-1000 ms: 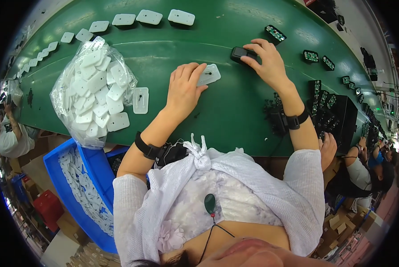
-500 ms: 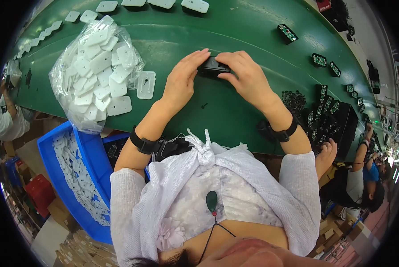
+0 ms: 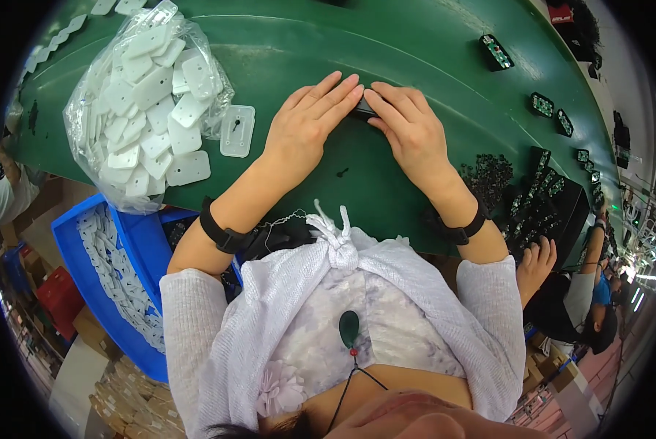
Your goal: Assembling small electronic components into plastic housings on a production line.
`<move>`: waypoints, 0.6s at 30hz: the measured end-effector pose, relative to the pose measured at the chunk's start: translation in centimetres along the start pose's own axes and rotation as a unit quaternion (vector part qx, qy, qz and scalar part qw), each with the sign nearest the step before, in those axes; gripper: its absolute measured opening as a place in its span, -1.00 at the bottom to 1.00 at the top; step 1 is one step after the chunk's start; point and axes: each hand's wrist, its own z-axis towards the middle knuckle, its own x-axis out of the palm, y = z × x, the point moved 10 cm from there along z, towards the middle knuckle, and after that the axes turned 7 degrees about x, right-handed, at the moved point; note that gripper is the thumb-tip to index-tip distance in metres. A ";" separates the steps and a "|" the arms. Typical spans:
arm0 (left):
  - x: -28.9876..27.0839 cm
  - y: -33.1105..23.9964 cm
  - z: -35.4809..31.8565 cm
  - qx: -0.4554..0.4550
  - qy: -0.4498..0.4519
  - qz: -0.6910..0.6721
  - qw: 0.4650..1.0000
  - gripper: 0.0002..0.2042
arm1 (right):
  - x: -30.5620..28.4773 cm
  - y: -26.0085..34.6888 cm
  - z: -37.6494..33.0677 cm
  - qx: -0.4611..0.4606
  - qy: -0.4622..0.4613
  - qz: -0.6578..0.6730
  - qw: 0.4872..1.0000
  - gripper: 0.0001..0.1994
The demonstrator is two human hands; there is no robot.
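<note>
Both hands meet over a small black plastic case [image 3: 364,107] on the green table. My left hand [image 3: 302,128] grips its left side, with long fingers laid over its top. From the right, my right hand [image 3: 412,128] closes round it, fingers bent and thumb tucked beneath. Most of the case is hidden under the fingers. Left of my hands lies a translucent white plastic cover [image 3: 237,143] with a small black part [image 3: 236,124] on it. Another small black part [image 3: 342,173] lies on the table nearer my body.
A clear bag of white covers [image 3: 156,102] stands at the left, above a blue bin [image 3: 141,245] of white pieces. To the right are a pile of small black parts [image 3: 487,172], black cases with green circuit boards [image 3: 537,197], and another person's hand [image 3: 537,267].
My fingers have drawn closer together over the black case and now cover more of it. The whole view has shifted slightly.
</note>
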 end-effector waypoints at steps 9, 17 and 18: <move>0.2 -0.6 0.0 0.046 0.045 0.057 0.996 -0.45 | 0.3 0.5 -1.2 0.020 -0.037 -0.053 0.998 -0.53; 0.5 -1.1 0.2 0.055 0.055 0.067 0.995 -0.45 | 0.0 -0.6 -1.1 0.050 -0.047 0.004 0.998 -0.52; 0.5 -1.3 0.3 0.057 0.049 0.077 0.994 -0.44 | -0.1 -0.7 -1.1 0.050 -0.048 0.005 0.998 -0.52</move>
